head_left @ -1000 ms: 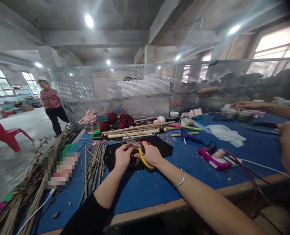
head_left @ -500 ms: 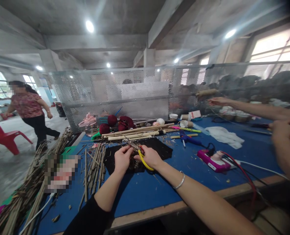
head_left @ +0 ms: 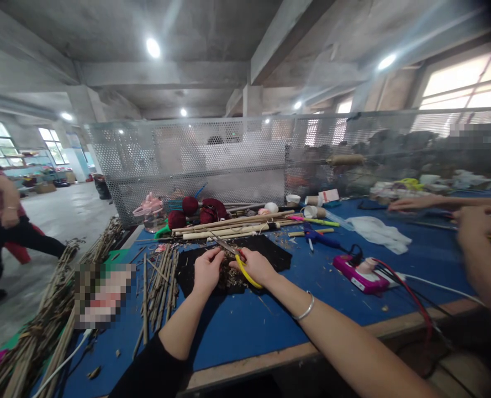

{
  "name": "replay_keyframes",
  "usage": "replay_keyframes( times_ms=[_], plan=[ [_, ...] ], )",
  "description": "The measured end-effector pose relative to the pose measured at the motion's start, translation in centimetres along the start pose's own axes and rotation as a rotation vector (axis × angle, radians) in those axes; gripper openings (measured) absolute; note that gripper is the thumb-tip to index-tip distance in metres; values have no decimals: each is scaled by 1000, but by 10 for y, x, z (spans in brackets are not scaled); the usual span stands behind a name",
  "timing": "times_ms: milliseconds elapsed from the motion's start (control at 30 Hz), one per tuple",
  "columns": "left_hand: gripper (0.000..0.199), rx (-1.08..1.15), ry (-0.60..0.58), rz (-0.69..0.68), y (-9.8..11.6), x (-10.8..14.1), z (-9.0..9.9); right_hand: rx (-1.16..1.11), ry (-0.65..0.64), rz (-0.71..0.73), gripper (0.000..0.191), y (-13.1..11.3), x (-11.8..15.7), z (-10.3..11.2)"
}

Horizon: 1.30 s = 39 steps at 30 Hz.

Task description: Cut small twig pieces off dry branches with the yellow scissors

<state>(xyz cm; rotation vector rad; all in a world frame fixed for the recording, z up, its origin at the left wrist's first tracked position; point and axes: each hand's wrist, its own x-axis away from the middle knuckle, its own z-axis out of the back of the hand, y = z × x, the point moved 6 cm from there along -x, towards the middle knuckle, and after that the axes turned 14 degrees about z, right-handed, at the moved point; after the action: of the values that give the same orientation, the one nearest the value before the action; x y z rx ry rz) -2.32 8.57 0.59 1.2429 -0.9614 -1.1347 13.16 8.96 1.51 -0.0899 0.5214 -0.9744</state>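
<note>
Yellow-handled scissors (head_left: 246, 271) are in my right hand (head_left: 257, 267), their blades pointing up and to the left past my fingertips. My left hand (head_left: 207, 271) is pinched closed close beside the blades; what its fingertips hold is too small to make out. Under both hands lies a black cloth (head_left: 276, 251) with a heap of brown dried plant bits (head_left: 231, 281) on it. Just left of the cloth, several cut dry stalks (head_left: 158, 284) rest on the blue tabletop (head_left: 245, 331).
A large bundle of dry stalks (head_left: 48, 309) lies at the left. Wine-red yarn balls (head_left: 190, 205) and pale sticks (head_left: 228, 228) line the back. A blue glue gun (head_left: 322, 236) and purple power strip (head_left: 361, 275) sit at right, near a co-worker's hands (head_left: 479, 220).
The walking person at left has come closer, partly leaving the view. One co-worker's arm at right has lowered toward the table. My hands and the scissors stay in nearly the same place.
</note>
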Motion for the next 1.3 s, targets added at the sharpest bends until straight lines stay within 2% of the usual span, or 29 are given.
replay_keyframes(
  times_ms=[200,433,667,900,1100,1300],
  plan=[
    [31,53,-7,-20,3,3,-1,61,0,-3,45,2,0,2],
    [34,197,-100,87,2,7,-9,147,57,-1,43,3,0,6],
    [33,275,-101,118,-1,3,-9,144,110,12,40,0,0,14],
    [33,288,-129,115,0,4,-11,97,141,30,39,2,0,11],
    [31,345,-105,176,-2,4,-9,63,137,30,36,1,0,11],
    [30,370,-151,183,0,4,-9,61,108,84,48,-3,-1,6]
  ],
)
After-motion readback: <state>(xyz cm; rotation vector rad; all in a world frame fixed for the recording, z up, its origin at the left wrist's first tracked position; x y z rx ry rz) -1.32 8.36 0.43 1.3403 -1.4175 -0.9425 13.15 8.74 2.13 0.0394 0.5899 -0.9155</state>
